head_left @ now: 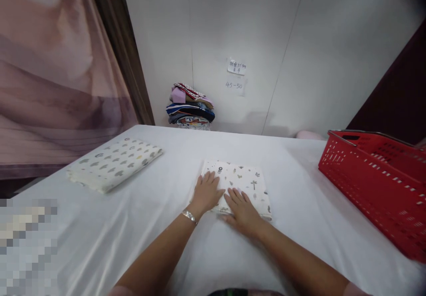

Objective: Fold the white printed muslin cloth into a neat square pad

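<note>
A folded white cloth (242,178) printed with small plants and figures lies flat in the middle of the white-covered table. My left hand (207,192) rests palm down on its left part, fingers spread. Lower down, my right hand (242,211) lies on the near edge of the same cloth, its fingers stretched out and apart. Parts of the cloth's left and near sides are hidden under the hands. Off to the left sits a second folded cloth (121,158), cream with grey cloud-like shapes; neither hand touches it.
A red plastic basket (369,189) stands at the table's right side. Behind the far edge rises a stack of folded fabrics (190,107) against the wall, near paper notes (235,77). A pink curtain (49,74) hangs at left. White sheeting covers the table (149,242).
</note>
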Available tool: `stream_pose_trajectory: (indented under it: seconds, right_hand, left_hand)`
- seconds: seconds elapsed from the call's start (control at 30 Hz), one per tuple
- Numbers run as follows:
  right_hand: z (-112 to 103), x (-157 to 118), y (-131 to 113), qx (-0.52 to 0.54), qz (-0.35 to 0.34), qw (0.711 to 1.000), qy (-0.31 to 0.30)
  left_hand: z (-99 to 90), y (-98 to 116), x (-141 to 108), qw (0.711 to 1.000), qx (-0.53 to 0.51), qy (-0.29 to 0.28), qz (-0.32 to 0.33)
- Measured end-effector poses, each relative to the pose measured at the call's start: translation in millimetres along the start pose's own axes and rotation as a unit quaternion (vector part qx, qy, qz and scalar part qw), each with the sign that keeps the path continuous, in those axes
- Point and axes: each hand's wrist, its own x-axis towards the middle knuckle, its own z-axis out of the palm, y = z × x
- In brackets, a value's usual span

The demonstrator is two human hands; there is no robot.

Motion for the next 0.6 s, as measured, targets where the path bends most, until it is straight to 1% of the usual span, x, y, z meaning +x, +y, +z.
stream_pose_trajectory:
  seconds: [0.07,0.1,0.17,0.23,0.3,0.4,0.47,0.53,0.57,0.6]
  right_hand:
    - [-15,4,8,0.044,0.023,0.999,-0.018]
    - [-23,7,14,0.053,0.043,0.998,-0.01]
    - [-36,13,33,0.031,0.095,0.994,0.038]
    - [-39,18,54,-0.016,0.147,0.986,0.074]
    - [-33,20,75,-0.041,0.188,0.979,0.068]
    - [-16,20,93,-0.062,0.205,0.975,0.068]
    - [-9,20,96,-0.073,0.203,0.974,0.074]
    - [-6,20,95,-0.076,0.203,0.974,0.071]
    - [-7,20,94,-0.077,0.204,0.973,0.07]
    - [-8,20,93,-0.079,0.206,0.973,0.069]
  left_hand:
    - [10.2,-5,1,1.0,0.016,0.009,0.002]
    - [14.6,-7,0,1.0,0.021,0.011,0.003]
    - [20.1,-9,-1,1.0,0.027,0.009,0.001]
    - [21.1,-9,-3,1.0,0.027,0.002,-0.002]
    - [19.3,-9,-4,1.0,0.02,-0.008,-0.003]
    - [15.2,-10,-4,1.0,0.003,-0.025,-0.003]
    - [11.8,-10,-1,0.998,-0.015,-0.056,-0.01]
    - [7.6,-9,6,0.994,-0.034,-0.099,-0.031]
    - [5.3,-7,12,0.992,-0.041,-0.112,-0.044]
    - [3.3,-5,18,0.991,-0.044,-0.113,-0.053]
